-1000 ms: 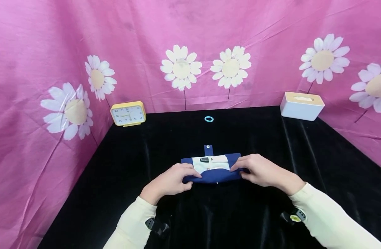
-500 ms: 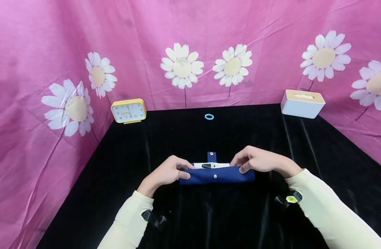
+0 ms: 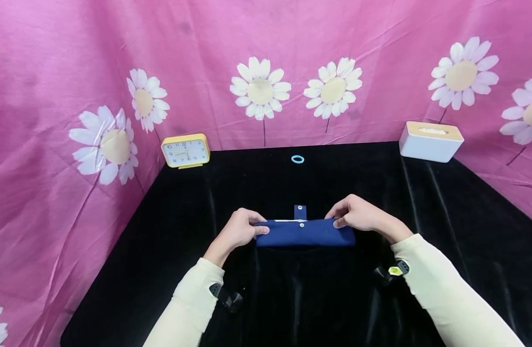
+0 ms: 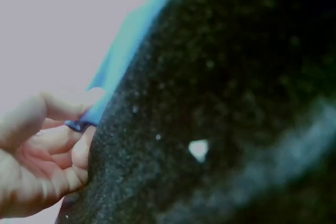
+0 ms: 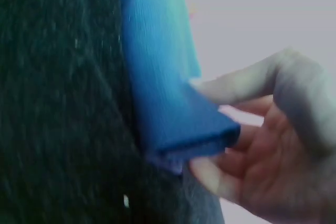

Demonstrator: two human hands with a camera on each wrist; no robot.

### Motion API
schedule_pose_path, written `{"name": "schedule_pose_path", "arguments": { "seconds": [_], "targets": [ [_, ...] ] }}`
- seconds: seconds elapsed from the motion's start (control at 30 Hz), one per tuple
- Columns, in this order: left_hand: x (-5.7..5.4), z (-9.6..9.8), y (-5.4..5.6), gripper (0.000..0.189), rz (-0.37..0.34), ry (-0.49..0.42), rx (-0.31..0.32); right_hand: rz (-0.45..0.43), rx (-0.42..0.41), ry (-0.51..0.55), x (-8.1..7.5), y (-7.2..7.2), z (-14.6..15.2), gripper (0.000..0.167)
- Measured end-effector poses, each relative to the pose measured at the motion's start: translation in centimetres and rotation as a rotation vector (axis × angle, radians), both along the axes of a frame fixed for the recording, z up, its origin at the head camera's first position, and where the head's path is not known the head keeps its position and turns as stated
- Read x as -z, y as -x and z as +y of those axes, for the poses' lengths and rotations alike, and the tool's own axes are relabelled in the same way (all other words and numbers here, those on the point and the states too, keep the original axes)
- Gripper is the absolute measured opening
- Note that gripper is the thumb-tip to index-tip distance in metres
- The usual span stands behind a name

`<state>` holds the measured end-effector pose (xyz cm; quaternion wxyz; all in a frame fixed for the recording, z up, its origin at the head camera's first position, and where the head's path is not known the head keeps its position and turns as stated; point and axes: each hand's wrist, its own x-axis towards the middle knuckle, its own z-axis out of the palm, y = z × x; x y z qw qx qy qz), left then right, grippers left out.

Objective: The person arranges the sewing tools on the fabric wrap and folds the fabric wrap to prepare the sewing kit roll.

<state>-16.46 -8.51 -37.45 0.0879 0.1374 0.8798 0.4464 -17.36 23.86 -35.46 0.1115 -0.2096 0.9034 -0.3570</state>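
Observation:
A navy fabric roll-up pouch [image 3: 306, 234] lies folded into a long, narrow bundle across the black cloth. At its left end my left hand [image 3: 240, 230] pinches the fabric, thumb in front and fingers behind. My right hand [image 3: 357, 213] pinches the other end the same way. In the right wrist view the pouch [image 5: 163, 72] shows its layered, folded end between thumb and fingers. A metal snap sits on the front near the top edge. Behind, a strap [image 3: 300, 212] with a second snap sticks out flat. Only a thin sliver of white lining shows; the contents are hidden.
A light-blue ring [image 3: 297, 159] lies farther back on the black cloth [image 3: 266, 183]. A yellow clock [image 3: 185, 151] stands at the back left, a white tissue box [image 3: 430, 144] with a wooden-looking lid at the back right. Pink flowered curtains [image 3: 196, 58] enclose the table.
The pouch's near part has been folded up and away from me, covering the white lining and the dark item on it. Both hands have moved slightly farther forward with it.

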Motion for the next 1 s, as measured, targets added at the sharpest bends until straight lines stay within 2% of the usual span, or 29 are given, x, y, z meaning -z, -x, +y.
{"name": "schedule_pose_path", "arguments": {
  "seconds": [0.17, 0.27, 0.4, 0.5, 0.63, 0.7, 0.83, 1.0],
  "targets": [
    [-0.1, 0.1, 0.1, 0.009, -0.006, 0.028, -0.017, 0.099, 0.109, -0.186, -0.7, -0.2, -1.0, 0.017],
    [-0.1, 0.2, 0.2, 0.012, 0.006, 0.067, -0.037, 0.125, 0.135, -0.257, -1.1, 0.0, -1.7, 0.023],
    [0.0, 0.3, 0.0, 0.017, 0.032, 0.075, -0.017, 0.066, 0.133, -0.141, -1.5, 0.6, -3.1, 0.037],
    [0.1, 0.3, -0.1, 0.02, 0.099, 0.069, 0.036, 0.012, 0.178, -0.035, -1.2, 1.1, -4.6, 0.041],
    [0.3, 0.3, -0.1, 0.025, 0.201, 0.095, 0.1, -0.002, 0.279, -0.022, 0.1, 1.9, -6.3, 0.05],
    [0.3, 0.3, -0.1, 0.026, 0.214, 0.107, 0.116, 0.012, 0.301, -0.024, 0.9, 2.1, -6.7, 0.053],
    [0.5, 0.3, 0.0, 0.027, 0.199, 0.118, 0.125, 0.055, 0.29, 0.036, 2.1, 2.4, -6.9, 0.041],
    [0.6, 0.4, 0.3, 0.026, 0.204, 0.136, 0.131, 0.133, 0.193, 0.158, 2.7, 2.2, -6.2, 0.02]
  ]
}}
